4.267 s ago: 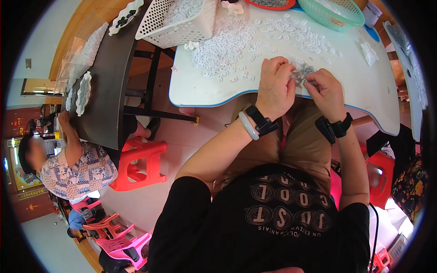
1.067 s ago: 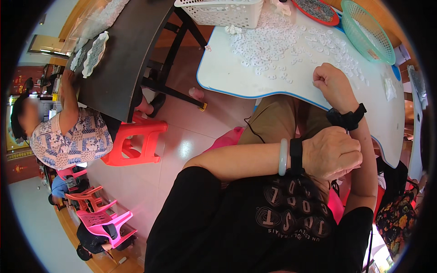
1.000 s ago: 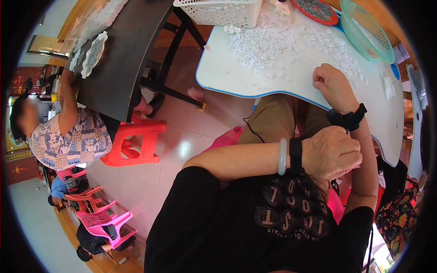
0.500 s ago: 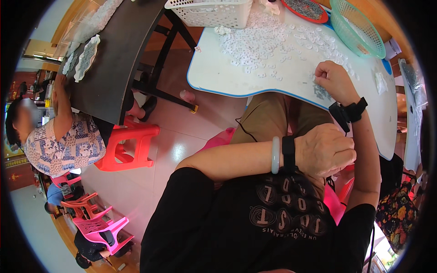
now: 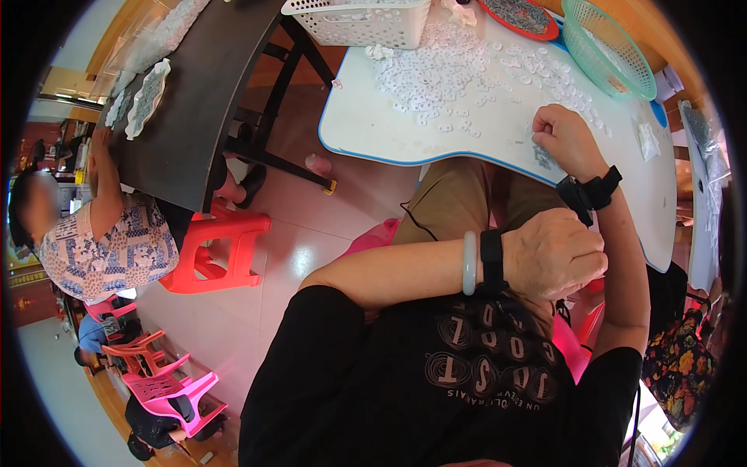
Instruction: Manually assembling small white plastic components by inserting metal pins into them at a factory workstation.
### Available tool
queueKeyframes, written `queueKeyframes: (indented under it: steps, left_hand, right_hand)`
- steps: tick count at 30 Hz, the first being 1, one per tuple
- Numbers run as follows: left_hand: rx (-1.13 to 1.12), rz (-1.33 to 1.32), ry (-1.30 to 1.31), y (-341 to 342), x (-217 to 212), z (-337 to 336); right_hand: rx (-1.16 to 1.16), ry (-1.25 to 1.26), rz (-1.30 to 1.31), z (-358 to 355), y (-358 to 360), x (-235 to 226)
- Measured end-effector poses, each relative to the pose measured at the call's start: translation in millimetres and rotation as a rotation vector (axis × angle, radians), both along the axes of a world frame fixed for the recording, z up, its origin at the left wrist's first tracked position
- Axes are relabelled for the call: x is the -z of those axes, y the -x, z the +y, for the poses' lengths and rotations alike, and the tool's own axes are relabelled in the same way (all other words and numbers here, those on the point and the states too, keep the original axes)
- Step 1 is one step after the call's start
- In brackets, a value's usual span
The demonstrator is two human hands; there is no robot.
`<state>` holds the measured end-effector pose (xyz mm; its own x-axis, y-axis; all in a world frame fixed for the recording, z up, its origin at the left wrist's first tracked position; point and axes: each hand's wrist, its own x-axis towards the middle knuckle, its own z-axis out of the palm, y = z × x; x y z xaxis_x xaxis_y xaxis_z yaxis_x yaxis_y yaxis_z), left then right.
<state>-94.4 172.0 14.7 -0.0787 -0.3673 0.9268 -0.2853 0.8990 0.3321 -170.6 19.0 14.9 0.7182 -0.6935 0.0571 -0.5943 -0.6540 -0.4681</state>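
Observation:
My left hand [image 5: 554,255] is drawn back across my body, its fingers curled closed against my right forearm just below the black wrist strap; whether it holds anything is hidden. My right hand [image 5: 562,134] rests on the white table [image 5: 366,128] with its fingers folded over a small heap of grey pieces [image 5: 542,158]. A wide scatter of small white plastic rings [image 5: 459,74] lies on the table ahead of that hand.
A white basket [image 5: 362,19], a red tray [image 5: 520,15] and a green basket [image 5: 607,47] stand along the table's far side. To the left a person in a patterned shirt [image 5: 101,241] sits on a red stool [image 5: 222,249] at a dark table [image 5: 194,93]. Pink chairs [image 5: 163,381] are stacked lower left.
Since 4.3 s ago my left hand has left the table and come back against my right forearm. My right hand stays on the table. The view has tilted slightly.

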Motion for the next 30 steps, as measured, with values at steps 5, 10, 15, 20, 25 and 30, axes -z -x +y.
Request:
queueKeyframes:
  steps: [5,10,15,20,25,30]
  left_hand:
    - [-0.007,-0.008,0.006,1,1,0]
    - [-0.003,-0.009,-0.005,-1,1,0]
    - [0.025,0.005,-0.055,-2,0,-1]
    - [0.024,0.298,-0.281,-11,-7,-12]
    - [0.405,0.892,-0.869,-25,-23,-11]
    - [0.605,0.992,-0.954,-27,-36,-6]
  right_hand:
    - [0.008,0.002,-0.011,0,4,3]
    - [0.063,-0.146,-0.108,-3,6,3]
    - [0.158,-0.414,-0.381,0,13,-6]
    - [0.236,-0.591,-0.608,22,30,-30]
    - [0.241,-0.583,-0.883,70,37,-56]
    - [0.262,-0.52,-1.074,111,40,-72]
